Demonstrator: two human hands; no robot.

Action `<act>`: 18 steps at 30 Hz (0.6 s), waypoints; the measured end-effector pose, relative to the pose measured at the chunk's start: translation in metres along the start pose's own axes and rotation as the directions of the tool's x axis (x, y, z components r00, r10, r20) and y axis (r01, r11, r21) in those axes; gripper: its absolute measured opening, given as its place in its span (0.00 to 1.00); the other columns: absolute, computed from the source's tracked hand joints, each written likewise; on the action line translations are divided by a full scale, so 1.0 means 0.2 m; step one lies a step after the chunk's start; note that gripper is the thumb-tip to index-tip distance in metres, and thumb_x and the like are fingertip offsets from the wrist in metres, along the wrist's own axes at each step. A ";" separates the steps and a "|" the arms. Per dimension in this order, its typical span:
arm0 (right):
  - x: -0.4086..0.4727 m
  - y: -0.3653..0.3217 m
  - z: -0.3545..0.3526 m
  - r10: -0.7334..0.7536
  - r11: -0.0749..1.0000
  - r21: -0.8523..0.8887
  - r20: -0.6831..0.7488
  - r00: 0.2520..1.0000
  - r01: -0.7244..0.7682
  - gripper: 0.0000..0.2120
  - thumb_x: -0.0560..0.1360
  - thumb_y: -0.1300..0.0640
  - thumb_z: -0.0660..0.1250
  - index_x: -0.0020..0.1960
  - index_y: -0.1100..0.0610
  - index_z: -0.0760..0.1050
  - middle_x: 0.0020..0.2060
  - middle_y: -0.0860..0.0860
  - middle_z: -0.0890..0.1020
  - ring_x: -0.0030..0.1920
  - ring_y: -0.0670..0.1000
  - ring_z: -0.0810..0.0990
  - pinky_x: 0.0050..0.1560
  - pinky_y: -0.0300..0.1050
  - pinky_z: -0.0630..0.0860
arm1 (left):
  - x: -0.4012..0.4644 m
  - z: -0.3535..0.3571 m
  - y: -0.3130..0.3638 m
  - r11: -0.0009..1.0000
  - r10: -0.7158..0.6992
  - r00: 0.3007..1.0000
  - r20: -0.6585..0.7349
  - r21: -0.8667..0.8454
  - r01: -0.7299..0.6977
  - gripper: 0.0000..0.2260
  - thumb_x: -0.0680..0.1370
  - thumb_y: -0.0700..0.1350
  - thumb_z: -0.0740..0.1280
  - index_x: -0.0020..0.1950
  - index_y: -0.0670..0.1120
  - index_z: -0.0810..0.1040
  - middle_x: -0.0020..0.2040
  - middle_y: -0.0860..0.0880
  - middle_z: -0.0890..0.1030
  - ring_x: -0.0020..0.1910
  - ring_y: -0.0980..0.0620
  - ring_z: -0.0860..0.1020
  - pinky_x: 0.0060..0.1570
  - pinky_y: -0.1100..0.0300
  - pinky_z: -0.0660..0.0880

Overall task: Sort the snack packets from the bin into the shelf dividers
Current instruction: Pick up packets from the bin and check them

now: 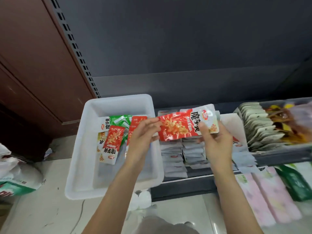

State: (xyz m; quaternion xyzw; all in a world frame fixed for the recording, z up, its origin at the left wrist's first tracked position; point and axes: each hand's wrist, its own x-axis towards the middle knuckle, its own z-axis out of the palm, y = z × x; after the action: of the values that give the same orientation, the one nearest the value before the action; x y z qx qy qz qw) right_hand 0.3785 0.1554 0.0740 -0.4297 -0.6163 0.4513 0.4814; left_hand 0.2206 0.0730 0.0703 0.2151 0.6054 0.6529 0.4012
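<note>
Packet [179, 127], red and white, glossy crinkled foil, is held in the air between my two hands, above the gap where the bin meets the shelf rows. Its long axis runs left to right, the red end toward my left hand [143, 134] and the white printed end toward my right hand [216, 141]. My left fingers pinch the red edge; my right thumb and curled fingers grip the white end, which seems to be the top of a small stack. I judge the right hand the nearer one to the rows of packets [182, 154] standing on edge directly below, so the drop would go down and slightly right.

Bin [108, 188] is a white, smooth, rectangular plastic tub with rounded corners, just left of the shelf. Inside lie a few loose packets, one red [113, 141] and one green [120, 121], flat and overlapping. Shelf [185, 186] is dark metal. Farther right stand pale, matte packets [260, 130] fanned in a clear divider.
</note>
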 end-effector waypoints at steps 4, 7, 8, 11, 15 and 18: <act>0.07 0.09 -0.37 0.070 0.996 -0.053 -0.125 0.990 -0.077 0.07 0.77 0.57 0.67 0.55 0.54 0.76 0.44 0.49 0.83 0.41 0.41 0.81 0.40 0.36 0.77 | 0.02 0.32 -0.04 0.987 -0.019 0.979 0.202 0.163 -0.014 0.09 0.77 0.40 0.67 0.55 0.50 0.77 0.53 0.54 0.81 0.53 0.58 0.78 0.47 0.65 0.77; 0.07 0.12 -0.62 0.018 0.994 -0.099 -0.292 0.956 -0.049 0.05 0.77 0.56 0.67 0.52 0.51 0.75 0.43 0.49 0.81 0.41 0.39 0.80 0.41 0.38 0.77 | 0.05 0.59 -0.09 0.957 0.022 0.950 0.313 0.270 -0.111 0.12 0.76 0.39 0.68 0.58 0.50 0.75 0.55 0.54 0.79 0.53 0.57 0.78 0.53 0.63 0.75; 0.08 0.13 -0.69 -0.029 0.986 -0.163 -0.312 0.950 -0.024 0.05 0.77 0.57 0.66 0.52 0.54 0.75 0.42 0.49 0.81 0.39 0.36 0.79 0.39 0.31 0.74 | 0.06 0.67 -0.10 0.939 0.044 0.937 0.347 0.306 -0.158 0.12 0.76 0.39 0.68 0.58 0.49 0.75 0.55 0.54 0.79 0.51 0.58 0.78 0.53 0.65 0.74; 0.14 0.16 -0.84 -0.149 0.917 -0.397 -0.267 0.952 0.033 0.09 0.78 0.56 0.64 0.56 0.59 0.75 0.42 0.51 0.82 0.38 0.38 0.79 0.39 0.31 0.74 | 0.11 0.89 -0.16 0.868 0.151 0.886 0.438 0.370 -0.330 0.15 0.74 0.40 0.70 0.60 0.48 0.75 0.56 0.53 0.78 0.47 0.60 0.77 0.47 0.72 0.72; 0.24 0.29 -0.87 -0.246 0.785 -0.599 -0.066 0.967 0.159 0.07 0.77 0.60 0.65 0.55 0.58 0.76 0.40 0.53 0.83 0.35 0.49 0.78 0.35 0.27 0.68 | 0.18 1.04 -0.22 0.733 0.255 0.798 0.547 0.429 -0.528 0.10 0.73 0.41 0.71 0.54 0.50 0.80 0.50 0.54 0.80 0.46 0.60 0.77 0.43 0.71 0.72; 0.30 0.39 -0.82 -0.295 0.662 -0.683 0.141 0.945 0.309 0.04 0.75 0.60 0.68 0.50 0.55 0.78 0.39 0.50 0.83 0.36 0.50 0.80 0.36 0.34 0.70 | 0.21 1.05 -0.28 0.534 0.303 0.745 0.594 0.542 -0.649 0.05 0.74 0.44 0.71 0.48 0.51 0.83 0.45 0.56 0.81 0.43 0.60 0.77 0.42 0.67 0.72</act>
State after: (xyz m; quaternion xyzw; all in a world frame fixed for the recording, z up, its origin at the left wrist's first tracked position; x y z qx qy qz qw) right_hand 0.5367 0.2547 0.0315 -0.4667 -0.8072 0.1034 0.3462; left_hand 0.3713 0.2336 0.0448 0.6537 0.6206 0.3811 0.2058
